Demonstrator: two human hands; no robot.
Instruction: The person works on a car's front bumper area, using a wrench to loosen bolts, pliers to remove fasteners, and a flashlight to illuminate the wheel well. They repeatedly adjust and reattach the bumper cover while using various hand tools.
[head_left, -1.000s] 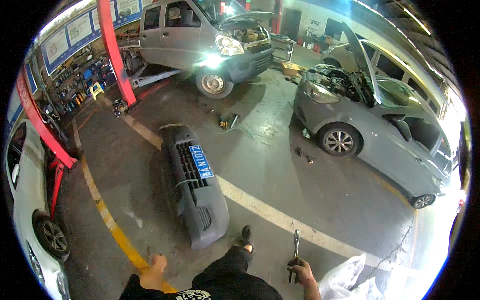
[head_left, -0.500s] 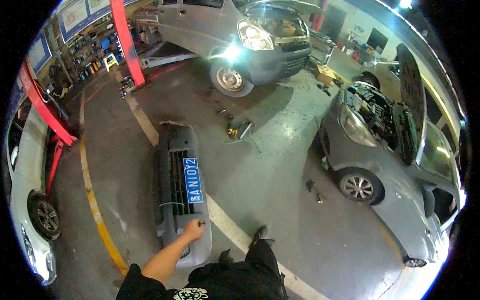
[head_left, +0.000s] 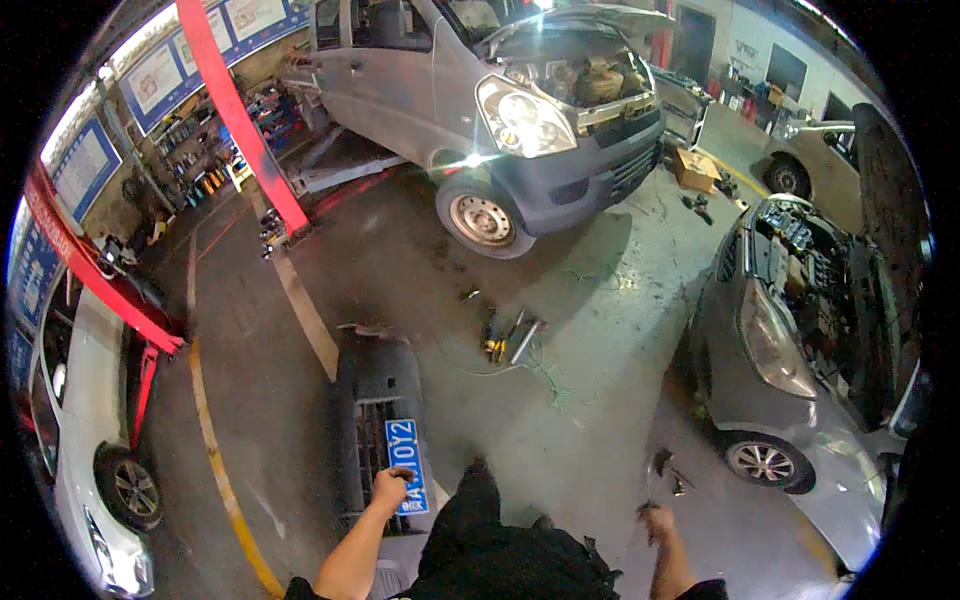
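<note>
My left hand is closed in a fist over the car bumper on the floor, with a small dark bit at the fingers that I cannot make out. The bumper is grey with a black slatted grille and a blue licence plate; the fist hides part of the plate, and I cannot tell whether they touch. My right hand hangs out to the right, dim and smeared, its fingers unclear. Nearest to it on the floor lies a dark tool-like object.
Ahead stands a grey van, hood raised, by a red lift post. Tools and a thin green cord lie on the floor before it. A grey car with raised hood stands right, a white car left. A cardboard box sits farther back.
My view has tipped up and I have stepped forward along the bumper. My left fist now hangs over the plate rather than the bumper's near end. My right hand has come into view.
</note>
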